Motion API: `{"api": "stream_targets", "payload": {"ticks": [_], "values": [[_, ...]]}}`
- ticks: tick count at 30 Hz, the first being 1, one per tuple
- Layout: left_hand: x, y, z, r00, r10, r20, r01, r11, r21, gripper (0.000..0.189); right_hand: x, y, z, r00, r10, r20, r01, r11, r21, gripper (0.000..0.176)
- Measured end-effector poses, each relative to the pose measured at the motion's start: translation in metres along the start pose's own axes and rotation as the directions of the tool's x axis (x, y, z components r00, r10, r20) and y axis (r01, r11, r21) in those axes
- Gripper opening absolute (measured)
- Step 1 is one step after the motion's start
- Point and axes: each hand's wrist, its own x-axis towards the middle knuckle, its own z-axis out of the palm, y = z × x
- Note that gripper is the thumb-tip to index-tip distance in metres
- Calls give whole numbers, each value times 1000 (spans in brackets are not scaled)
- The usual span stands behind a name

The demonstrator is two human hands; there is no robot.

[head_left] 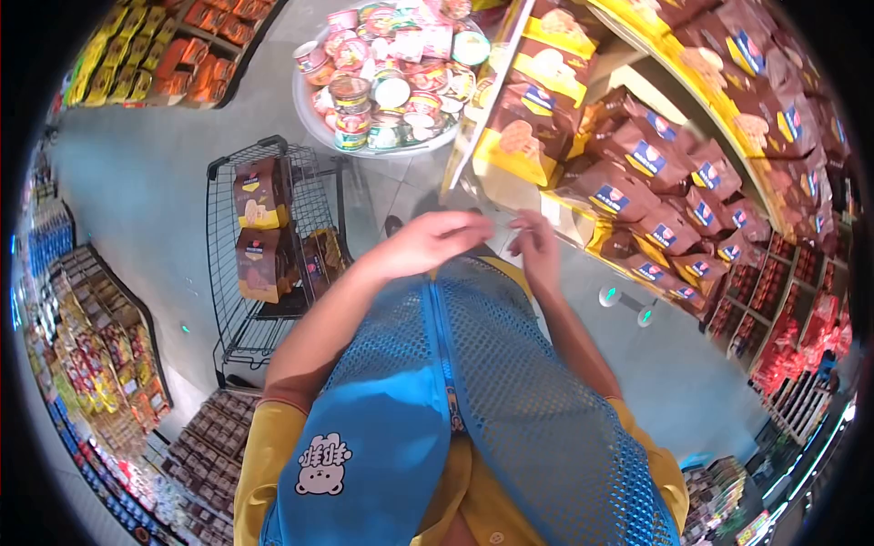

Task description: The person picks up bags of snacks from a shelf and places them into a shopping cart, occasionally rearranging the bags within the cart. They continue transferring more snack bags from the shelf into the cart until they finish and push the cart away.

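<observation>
Near the blue mesh vest (496, 318), left hand (444, 241) and right hand (537, 250) unclenched, fingers loosely bent.

Blue mesh vest (382, 400), yellow sleeves (273, 455)

Between the cart (217, 170) at left and shelf (557, 218) at right, floor (389, 188) seems passable.

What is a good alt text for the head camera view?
Empty right hand and left hand raised before a blue mesh vest in a shop. A wire cart of brown bags stands left, a round tub of packages ahead, stacked brown bags right.
</observation>
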Motion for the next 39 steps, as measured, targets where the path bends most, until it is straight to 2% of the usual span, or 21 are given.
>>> {"api": "stream_targets", "payload": {"ticks": [1, 4, 7, 9, 10, 13, 17, 20, 21, 22, 24, 25, 27, 29, 30, 31, 33, 35, 36, 37, 39], "values": [[24, 1, 14, 1000, -13, 10, 13, 1000, 10, 35, 0, -3, -15, 981, -99, -167, 100, 995, -4, 38], [88, -7, 51, 999, 35, 36, -36, 999, 30, 37, 2, -16, -58, 915, -226, -334, 231, 973, -26, 39], [145, -12, 69, 1000, 10, -22, -8, 997, 81, 39, 2, -17, -91, 852, -208, -480, 273, 960, 67, 40], [173, -17, 79, 985, -144, -97, 144, 990, -12, 43, -2, -3, -110, 849, -166, -502, 205, 979, 22, 46], [184, -22, 84, 973, -189, -129, 180, 980, -82, 45, -2, 1, -116, 850, -81, -521, 151, 984, 93, 52], [213, -49, 95, 955, -234, -185, 247, 968, 52, 50, 7, 24, -131, 839, 77, -539, 71, 966, 248, 65], [240, -77, 104, 949, -216, -232, 240, 968, 80, 55, 29, 57, -157, 843, 193, -502, 46, 903, 426, 78], [261, -113, 104, 925, -179, -336, 242, 958, 156, 56, 39, 62, -164, 789, 190, -584, 72, 916, 395, 81], [268, -122, 103, 953, -132, -274, 154, 986, 59, 54, 41, 65, -165, 799, 186, -572, 67, 918, 392, 81], [267, -115, 103, 971, -74, -226, 66, 997, -45, 54, 44, 68, -165, 792, 173, -585, 76, 924, 376, 82], [257, -94, 103, 945, -297, -135, 312, 944, 109, 58, 51, 78, -167, 792, 145, -593, 85, 936, 343, 76], [253, -94, 107, 946, -242, -215, 275, 951, 139, 54, 53, 78, -166, 769, 157, -620, 50, 952, 303, 67], [244, -85, 100, 943, -269, -197, 318, 901, 293, 50, 45, 81, -162, 781, 152, -606, 98, 928, 360, 60], [253, -130, 92, 969, -199, -144, 242, 877, 414, 43, 30, 76, -156, 777, -17, -630, 96, 991, 92, 58], [232, -110, 92, 954, -266, -137, 299, 843, 447, 42, 20, 67, -150, 749, -113, -653, 91, 994, -67, 57], [207, -81, 87, 935, -345, -86, 344, 821, 455, 44, 9, 61, -147, 766, -65, -640, 94, 996, 11, 55], [160, -52, 74, 906, -422, 19, 420, 905, 61, 43, -14, 26, -127, 783, -154, -602, 79, 986, -149, 54], [114, -30, 65, 919, -376, 120, 394, 890, -230, 36, -31, 15, -123, 805, -265, -531, 177, 961, -213, 61], [103, -42, 64, 927, -327, 184, 367, 892, -264, 35, -40, 0, -113, 831, -251, -496, 152, 961, -232, 59], [84, -29, 57, 918, -320, 232, 351, 931, -104, 43, -50, -21, -99, 855, -234, -464, 125, 959, -253, 57], [48, -38, 50, 979, -166, 116, 172, 984, -45, 43, -63, -56, -65, 877, -201, -436, 94, 962, -255, 57]]}}
